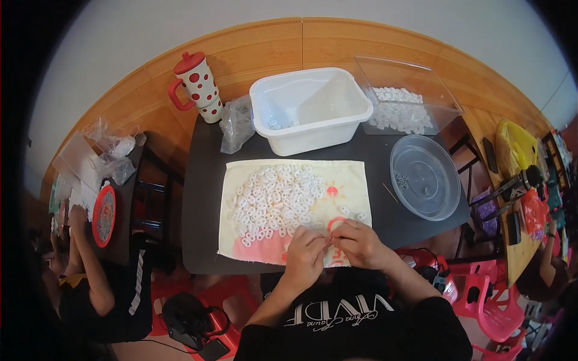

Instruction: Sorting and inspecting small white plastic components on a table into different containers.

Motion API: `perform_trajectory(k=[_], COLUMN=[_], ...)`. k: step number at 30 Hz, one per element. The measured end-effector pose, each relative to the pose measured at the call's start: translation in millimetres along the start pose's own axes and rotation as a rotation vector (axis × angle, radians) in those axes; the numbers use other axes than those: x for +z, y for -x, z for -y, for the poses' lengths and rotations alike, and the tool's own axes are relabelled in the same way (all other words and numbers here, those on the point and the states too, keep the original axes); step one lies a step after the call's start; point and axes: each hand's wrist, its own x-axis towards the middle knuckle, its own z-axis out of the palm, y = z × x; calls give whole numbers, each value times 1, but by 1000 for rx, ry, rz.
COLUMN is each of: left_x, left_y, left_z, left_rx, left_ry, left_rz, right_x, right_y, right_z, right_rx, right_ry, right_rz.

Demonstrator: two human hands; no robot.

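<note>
My left hand [306,256] and my right hand [359,240] meet over the near edge of a pale yellow printed towel [354,177]. Both have thumb and fingers pinched together, tip to tip. Whatever they hold between them is too small and covered to make out. Left of and beyond my hands, a wide pile of small white plastic pieces with two holes each [280,201] spreads over the towel. Several loose white pieces [361,216] lie apart from the pile, just beyond my right hand.
Beyond the towel stands a white basin [274,129] with a few pieces inside. To its right are a clear box [442,111] of white pieces and a round clear dish [436,201] holding small grey parts. A dotted tumbler [201,87] stands far left. Another person's arm [90,265] is at left.
</note>
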Motion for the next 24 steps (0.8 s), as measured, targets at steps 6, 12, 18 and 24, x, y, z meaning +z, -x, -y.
perform_trajectory(k=[6, 12, 18, 24], left_x=[4, 2, 0, 0], left_y=[1, 2, 0, 4], left_z=[1, 3, -1, 4], left_rx=[24, 47, 63, 81], left_ry=[-11, -4, -41, -82], left_rz=[35, 83, 129, 134], right_x=[-1, 0, 1, 2], right_y=[2, 5, 0, 0], right_z=[-3, -7, -9, -7], right_rx=[-15, -18, -30, -28], right_ry=[9, -30, -60, -57], right_rz=[55, 119, 130, 115])
